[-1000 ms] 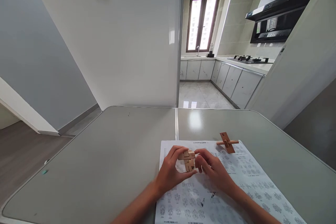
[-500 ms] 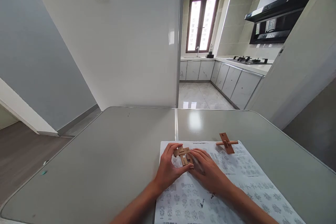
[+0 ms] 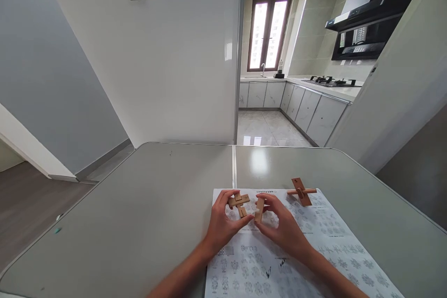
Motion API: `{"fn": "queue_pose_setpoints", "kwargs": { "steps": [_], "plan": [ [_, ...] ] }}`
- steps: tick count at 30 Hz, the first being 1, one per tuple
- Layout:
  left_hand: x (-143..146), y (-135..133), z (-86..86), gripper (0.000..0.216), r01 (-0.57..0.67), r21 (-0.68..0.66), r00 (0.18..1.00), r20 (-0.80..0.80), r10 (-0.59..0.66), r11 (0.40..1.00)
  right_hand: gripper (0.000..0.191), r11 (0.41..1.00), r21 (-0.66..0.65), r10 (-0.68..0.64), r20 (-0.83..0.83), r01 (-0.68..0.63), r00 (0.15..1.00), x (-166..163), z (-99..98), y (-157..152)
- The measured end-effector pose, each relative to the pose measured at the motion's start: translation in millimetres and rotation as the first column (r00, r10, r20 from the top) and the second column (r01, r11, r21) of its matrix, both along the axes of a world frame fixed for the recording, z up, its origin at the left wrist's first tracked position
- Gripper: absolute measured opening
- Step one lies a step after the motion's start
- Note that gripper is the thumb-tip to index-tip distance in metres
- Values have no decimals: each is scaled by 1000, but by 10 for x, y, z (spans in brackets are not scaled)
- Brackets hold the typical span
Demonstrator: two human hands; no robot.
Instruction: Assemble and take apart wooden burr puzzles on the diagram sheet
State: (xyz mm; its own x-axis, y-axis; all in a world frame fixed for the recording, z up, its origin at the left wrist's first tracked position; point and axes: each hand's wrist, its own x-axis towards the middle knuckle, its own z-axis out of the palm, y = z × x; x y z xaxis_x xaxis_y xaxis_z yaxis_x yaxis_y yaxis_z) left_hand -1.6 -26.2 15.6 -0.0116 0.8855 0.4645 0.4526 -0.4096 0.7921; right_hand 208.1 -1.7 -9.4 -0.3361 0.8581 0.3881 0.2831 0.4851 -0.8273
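Observation:
My left hand (image 3: 223,221) grips a pale wooden puzzle cross (image 3: 239,202) of interlocked bars, held just above the printed sheet (image 3: 314,251). My right hand (image 3: 281,226) pinches a single pale wooden bar (image 3: 259,209), held upright a little to the right of the cross and apart from it. A second, darker wooden cross puzzle (image 3: 301,191) lies on the sheet's far right corner, beyond my right hand.
The grey folding table (image 3: 139,214) has a seam down its middle and rounded edges. The printed sheet of small diagrams covers its near right part. Behind the table stands a white wall, and an open doorway leads to a kitchen with counters (image 3: 314,102).
The pale puzzle was one block held between both hands. Now one bar is out in my right hand, and my left hand keeps the remaining cross, slightly further left.

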Motion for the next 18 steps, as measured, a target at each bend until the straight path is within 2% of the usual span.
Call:
{"fn": "queue_pose_setpoints", "kwargs": {
  "steps": [5,10,12,16,17,18],
  "plan": [
    [1,-10,22,56,-1,-19,1000,11,1,1000,55,974,-215,57,-105,-78,993,17,52,10],
    [2,-10,4,58,2,0,1000,-4,-2,1000,51,876,-428,96,-294,-221,951,32,97,32],
    [5,-14,2,59,15,3,1000,-20,-15,1000,60,792,-530,106,-371,-304,923,37,90,42],
    [14,-25,22,60,21,-6,999,-45,-21,1000,71,518,-702,116,-508,-489,853,56,38,64],
    [16,-27,28,60,20,-3,999,-47,-21,1000,71,470,-721,116,-522,-509,845,63,30,67],
    [17,-29,33,60,19,2,999,-48,-19,1000,69,447,-732,115,-523,-514,844,70,29,67]
  ]
}}
